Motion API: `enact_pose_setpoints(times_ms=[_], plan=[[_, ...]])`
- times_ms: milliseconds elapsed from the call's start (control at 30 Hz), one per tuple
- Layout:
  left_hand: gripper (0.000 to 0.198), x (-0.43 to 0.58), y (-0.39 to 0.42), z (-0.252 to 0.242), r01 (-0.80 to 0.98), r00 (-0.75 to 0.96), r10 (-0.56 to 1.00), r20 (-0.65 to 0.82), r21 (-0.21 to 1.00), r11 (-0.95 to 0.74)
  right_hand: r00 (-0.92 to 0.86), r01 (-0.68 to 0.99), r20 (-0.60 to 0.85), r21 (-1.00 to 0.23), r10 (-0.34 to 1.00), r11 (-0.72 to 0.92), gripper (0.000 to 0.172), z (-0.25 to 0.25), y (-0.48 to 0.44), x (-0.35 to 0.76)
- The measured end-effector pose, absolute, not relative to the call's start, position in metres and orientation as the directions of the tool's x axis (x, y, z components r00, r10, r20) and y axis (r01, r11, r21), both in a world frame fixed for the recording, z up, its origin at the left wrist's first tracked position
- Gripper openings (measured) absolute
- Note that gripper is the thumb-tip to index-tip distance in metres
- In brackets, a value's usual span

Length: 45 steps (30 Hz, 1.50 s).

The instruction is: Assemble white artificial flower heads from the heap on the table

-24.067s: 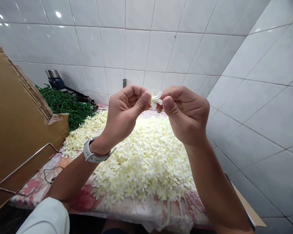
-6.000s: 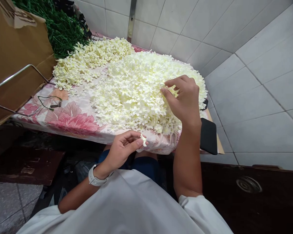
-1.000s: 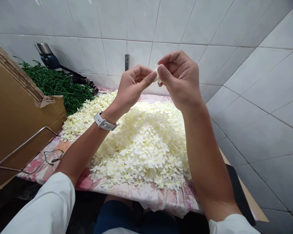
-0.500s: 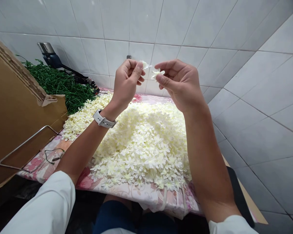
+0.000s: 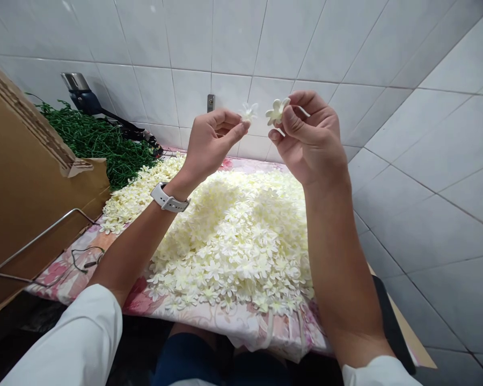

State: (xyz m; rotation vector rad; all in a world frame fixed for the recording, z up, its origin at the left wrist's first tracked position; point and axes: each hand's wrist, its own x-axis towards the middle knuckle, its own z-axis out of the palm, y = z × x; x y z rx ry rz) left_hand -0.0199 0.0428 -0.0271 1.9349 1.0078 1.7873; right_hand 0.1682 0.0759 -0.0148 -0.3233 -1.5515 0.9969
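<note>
Between the thumb and fingers of my left hand (image 5: 215, 139) is a thin, whitish, translucent flower piece (image 5: 248, 112), its points turned upward. My right hand (image 5: 316, 134) pinches a cream artificial flower (image 5: 277, 112) at its edge, with the petals facing left. A small gap separates the two pieces, and both are held up in front of the tiled wall. Below my hands spreads a large heap of cream artificial flowers (image 5: 241, 236). A white watch strap (image 5: 169, 198) circles my left wrist.
The heap lies on a table with a floral cloth (image 5: 209, 316). At the left stand a cardboard box (image 5: 36, 203), green artificial stems (image 5: 104, 139) and a dark bottle with a silver cap (image 5: 80, 91). A bent metal rod (image 5: 44, 236) leans by the box. Tiled walls (image 5: 434, 161) close the back and right.
My right hand has moved slightly right and up, turning its flower to face left. My left hand has lowered a little and its piece now points upward. The gap between the pieces is wider.
</note>
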Motion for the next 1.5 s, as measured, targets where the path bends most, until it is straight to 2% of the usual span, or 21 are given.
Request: enact_pose_setpoints(times_ms=[200, 267, 433, 600, 733, 867, 967, 1233, 1400, 1433, 1500], plan=[[0.037, -0.033, 0.047, -0.031, 0.542, 0.063, 0.724, 0.687, 0.586, -0.603, -0.269, -0.247, 0.673, -0.74, 0.689, 0.626, 0.035, -0.016, 0.076, 0.166], [0.032, -0.028, 0.04, -0.027, 0.481, 0.064, 0.722, 0.689, 0.613, -0.627, -0.269, -0.255, 0.677, -0.736, 0.685, 0.627, 0.035, -0.016, 0.074, 0.162], [0.032, -0.005, 0.018, -0.017, 0.195, 0.073, 0.751, 0.657, 0.729, -0.656, -0.286, -0.272, 0.686, -0.728, 0.669, 0.63, 0.034, -0.017, 0.067, 0.153], [0.033, -0.002, 0.019, -0.02, 0.019, 0.069, 0.702, 0.709, 0.702, -0.711, -0.295, -0.276, 0.694, -0.719, 0.656, 0.637, 0.032, -0.015, 0.062, 0.15], [0.034, -0.005, 0.026, -0.022, 0.09, -0.019, 0.714, 0.7, 0.712, -0.696, -0.334, -0.257, 0.676, -0.736, 0.657, 0.627, 0.039, -0.014, 0.058, 0.15], [0.022, -0.007, 0.026, -0.022, 0.034, -0.003, 0.684, 0.73, 0.683, -0.729, -0.374, -0.267, 0.665, -0.745, 0.647, 0.611, 0.043, -0.013, 0.054, 0.149], [0.02, -0.009, 0.025, -0.021, 0.097, -0.021, 0.695, 0.718, 0.694, -0.714, -0.373, -0.261, 0.652, -0.757, 0.661, 0.599, 0.044, -0.012, 0.055, 0.148], [0.031, -0.015, 0.031, -0.02, 0.116, -0.022, 0.723, 0.69, 0.72, -0.684, -0.244, -0.244, 0.695, -0.719, 0.677, 0.65, 0.027, -0.014, 0.066, 0.156], [0.017, -0.019, 0.035, -0.024, 0.224, -0.012, 0.734, 0.679, 0.717, -0.66, -0.152, -0.197, 0.715, -0.699, 0.683, 0.688, 0.032, -0.016, 0.07, 0.157], [0.018, -0.02, 0.036, -0.025, 0.269, 0.004, 0.738, 0.675, 0.71, -0.651, -0.136, -0.188, 0.725, -0.688, 0.675, 0.701, 0.033, -0.017, 0.071, 0.156], [0.033, -0.022, 0.037, -0.027, 0.339, 0.041, 0.754, 0.655, 0.701, -0.627, -0.124, -0.181, 0.748, -0.663, 0.652, 0.727, 0.034, -0.019, 0.073, 0.155]])
